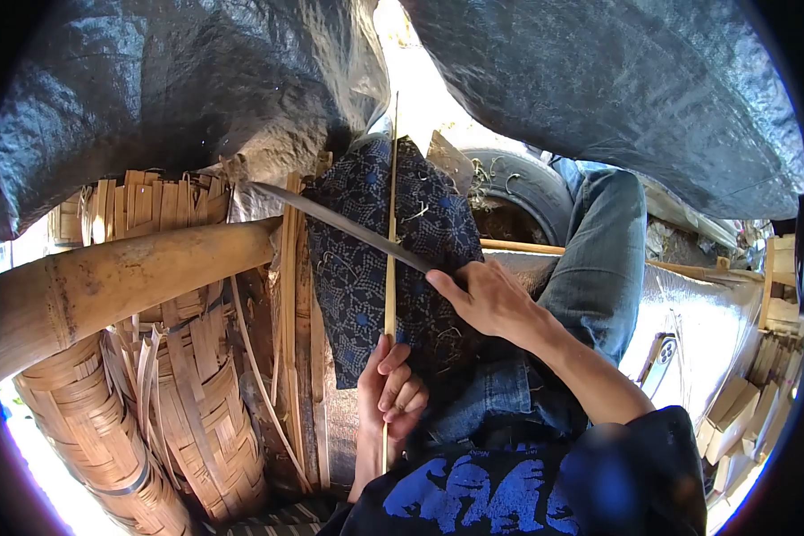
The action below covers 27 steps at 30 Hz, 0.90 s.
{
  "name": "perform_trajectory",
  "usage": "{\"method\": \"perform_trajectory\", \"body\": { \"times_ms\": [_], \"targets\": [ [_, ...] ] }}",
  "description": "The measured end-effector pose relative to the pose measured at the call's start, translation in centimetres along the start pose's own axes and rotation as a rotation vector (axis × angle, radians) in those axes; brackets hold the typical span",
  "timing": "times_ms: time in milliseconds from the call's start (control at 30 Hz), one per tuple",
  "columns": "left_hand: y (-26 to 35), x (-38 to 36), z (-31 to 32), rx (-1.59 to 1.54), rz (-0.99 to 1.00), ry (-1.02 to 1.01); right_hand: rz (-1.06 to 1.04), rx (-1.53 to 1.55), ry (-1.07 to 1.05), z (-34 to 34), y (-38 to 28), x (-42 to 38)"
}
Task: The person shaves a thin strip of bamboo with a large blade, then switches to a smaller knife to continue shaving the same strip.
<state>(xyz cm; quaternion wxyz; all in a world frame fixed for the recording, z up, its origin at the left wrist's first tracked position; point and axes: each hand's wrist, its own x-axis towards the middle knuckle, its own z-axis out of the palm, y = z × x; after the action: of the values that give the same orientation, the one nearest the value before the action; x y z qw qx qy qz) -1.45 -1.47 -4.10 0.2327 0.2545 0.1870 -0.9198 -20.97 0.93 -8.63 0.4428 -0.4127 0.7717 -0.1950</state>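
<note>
A long, thin bamboo strip (390,290) runs upright through the middle of the view, over a dark patterned cloth (348,277) spread on my lap. Low on the strip, my left hand (393,389) has its fingers curled around it, and the lower end comes out below the fist. My right hand (491,299) grips a long knife (348,225) by its handle, which the fingers hide. The blade points up and left and crosses the strip at mid-length. Small shavings lie on the cloth.
A thick bamboo pole (125,281) juts in from the left above woven bamboo baskets (89,429). Dark tarps (616,98) hang overhead. A tire (531,192) stands beyond my knee, a phone (659,357) lies at right, and cut bamboo pieces (732,415) are stacked at far right.
</note>
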Motion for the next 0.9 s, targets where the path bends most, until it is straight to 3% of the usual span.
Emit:
{"method": "perform_trajectory", "body": {
  "times_ms": [33,100,200,433,533,700,833,900],
  "targets": [
    [0.0,0.0,0.0,-0.004,0.006,0.003,-0.002,-0.001,-0.008,0.7,0.8,-0.1],
    [-0.2,0.0,-0.1,0.059,-0.007,0.039,-0.196,-0.073,0.156,2.1,2.0,-0.2],
    [-0.9,-0.1,0.5,0.099,0.003,0.096,-0.043,-0.027,0.144,1.1,0.4,-0.1],
    [-1.0,-0.5,0.9,0.245,0.019,0.178,-0.022,-0.021,0.088,0.1,-1.3,0.8],
    [-1.7,-1.3,1.0,0.273,-0.003,0.219,-0.101,-0.04,0.175,0.5,-0.9,2.5],
    [-1.3,-2.3,-0.1,0.138,-0.008,0.075,-0.108,0.008,0.246,-0.3,-0.7,3.5],
    [-0.1,-0.6,-0.4,0.059,-0.021,0.022,-0.002,0.036,0.065,-0.6,-0.2,1.8],
    [0.3,-0.1,-0.4,0.071,-0.03,0.054,-0.034,0.013,0.113,-0.1,0.6,0.3]
  ]
}}
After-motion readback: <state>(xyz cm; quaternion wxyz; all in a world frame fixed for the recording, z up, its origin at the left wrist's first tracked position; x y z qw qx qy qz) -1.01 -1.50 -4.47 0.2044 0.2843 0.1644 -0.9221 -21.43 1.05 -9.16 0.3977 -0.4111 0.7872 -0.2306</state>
